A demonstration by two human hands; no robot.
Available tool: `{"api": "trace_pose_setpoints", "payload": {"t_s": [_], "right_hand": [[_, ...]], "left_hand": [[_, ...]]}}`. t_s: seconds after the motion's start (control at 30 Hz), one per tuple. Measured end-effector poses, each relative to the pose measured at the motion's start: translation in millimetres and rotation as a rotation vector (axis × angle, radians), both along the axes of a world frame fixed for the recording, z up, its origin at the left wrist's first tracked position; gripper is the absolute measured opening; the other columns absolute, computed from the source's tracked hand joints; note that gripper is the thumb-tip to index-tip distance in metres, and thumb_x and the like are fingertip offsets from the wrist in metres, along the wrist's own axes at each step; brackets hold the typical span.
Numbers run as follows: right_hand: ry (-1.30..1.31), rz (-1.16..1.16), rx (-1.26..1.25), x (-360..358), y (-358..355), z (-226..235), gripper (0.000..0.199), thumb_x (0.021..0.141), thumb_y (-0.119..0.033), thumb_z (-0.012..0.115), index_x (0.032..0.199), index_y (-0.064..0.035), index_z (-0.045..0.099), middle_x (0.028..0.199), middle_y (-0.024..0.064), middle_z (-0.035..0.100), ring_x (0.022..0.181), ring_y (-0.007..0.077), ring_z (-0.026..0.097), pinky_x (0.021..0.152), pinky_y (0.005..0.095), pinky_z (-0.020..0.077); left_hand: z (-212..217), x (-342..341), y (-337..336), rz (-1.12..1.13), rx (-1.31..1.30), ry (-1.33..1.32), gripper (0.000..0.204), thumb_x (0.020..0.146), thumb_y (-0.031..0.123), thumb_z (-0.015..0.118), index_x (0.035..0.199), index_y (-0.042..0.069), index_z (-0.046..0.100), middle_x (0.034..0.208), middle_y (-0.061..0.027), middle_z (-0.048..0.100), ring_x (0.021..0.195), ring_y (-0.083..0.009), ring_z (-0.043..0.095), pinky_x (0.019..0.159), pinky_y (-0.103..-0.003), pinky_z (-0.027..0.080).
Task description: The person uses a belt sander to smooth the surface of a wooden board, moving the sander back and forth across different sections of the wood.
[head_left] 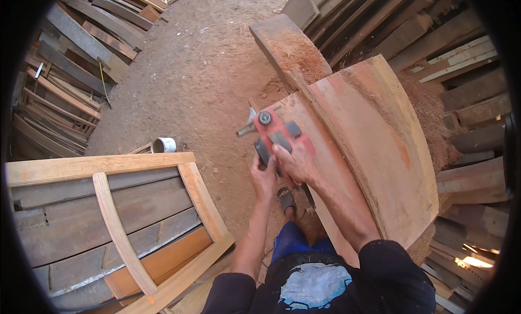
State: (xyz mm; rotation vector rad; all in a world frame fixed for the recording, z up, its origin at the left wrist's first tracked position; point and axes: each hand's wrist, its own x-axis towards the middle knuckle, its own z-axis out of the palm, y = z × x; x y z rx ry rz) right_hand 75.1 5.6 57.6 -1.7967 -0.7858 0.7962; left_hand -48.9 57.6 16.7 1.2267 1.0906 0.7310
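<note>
A red power tool that looks like an electric hand planer [277, 125] is held just off the left edge of a broad wooden workbench [374, 135]. It has a round dark knob, black side parts and a metal piece sticking out at its far left. My right hand [296, 162] wraps round its handle from the right. On the near left side, my left hand [264, 175] grips a black part of the planer, with some fingers hidden. The planer's underside cannot be seen. Along the bench runs a long narrow wooden strip [342, 138], right of the planer.
At lower left, a pale wooden frame [103, 163] with a curved bar [120, 227] lies over boards. A white can [164, 145] stands behind it. Stacked planks [469, 105] line the right; more timber [87, 37] fills the far left. Reddish shavings [304, 53] cover the bench's far end.
</note>
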Motion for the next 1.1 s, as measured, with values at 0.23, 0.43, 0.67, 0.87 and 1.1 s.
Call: {"api": "trace_pose_setpoints", "payload": {"t_s": [0.23,0.43,0.67,0.87,1.1], "right_hand": [[0.017,0.042,0.091,33.4,96.2,11.3,0.058,0.096,-0.049,0.060,0.101,0.0079,0.068,0.081,0.0283,0.069,0.081,0.0403,0.072,0.074,0.0479,0.0535],[0.038,0.038,0.001,11.8,16.1,8.2,0.055,0.096,-0.047,0.060,0.111,0.0060,0.064,0.079,0.0217,0.069,0.075,0.0337,0.070,0.071,0.0450,0.0541],[0.269,0.060,-0.171,-47.4,-146.3,16.0,0.059,0.095,-0.046,0.062,0.124,0.0051,0.059,0.097,0.0242,0.069,0.092,0.0365,0.070,0.084,0.0448,0.0547],[0.313,0.037,-0.140,-54.0,-156.1,10.7,0.060,0.093,-0.049,0.064,0.119,0.0058,0.062,0.098,0.0254,0.069,0.093,0.0366,0.070,0.084,0.0460,0.0540],[0.116,0.064,-0.140,-16.7,-51.1,5.7,0.061,0.094,-0.051,0.062,0.107,0.0090,0.063,0.096,0.0307,0.069,0.094,0.0442,0.070,0.083,0.0494,0.0538]], "left_hand": [[-14.5,28.2,102.1,0.038,0.083,-0.015,0.032,0.098,0.016,0.071,0.123,-0.003,0.067,0.097,-0.0064,0.075,0.084,-0.0110,0.067,0.074,-0.029,0.054],[-19.2,4.3,25.0,-0.035,0.039,-0.022,0.035,0.096,0.016,0.072,0.126,-0.002,0.067,0.101,-0.0081,0.073,0.088,-0.0122,0.066,0.076,-0.030,0.054],[-43.6,-70.0,-142.2,-0.038,0.050,0.176,0.064,0.090,0.022,0.080,0.145,0.000,0.056,0.111,-0.0140,0.064,0.100,-0.0217,0.064,0.088,-0.036,0.052],[-22.1,-67.9,-151.2,-0.038,-0.062,0.082,0.065,0.092,0.017,0.080,0.148,-0.001,0.053,0.116,-0.0152,0.061,0.109,-0.0242,0.063,0.093,-0.036,0.051],[1.5,-17.7,-49.4,-0.001,-0.024,-0.033,0.047,0.098,0.011,0.070,0.142,-0.002,0.058,0.116,-0.0116,0.071,0.103,-0.0157,0.066,0.091,-0.031,0.053]]}}
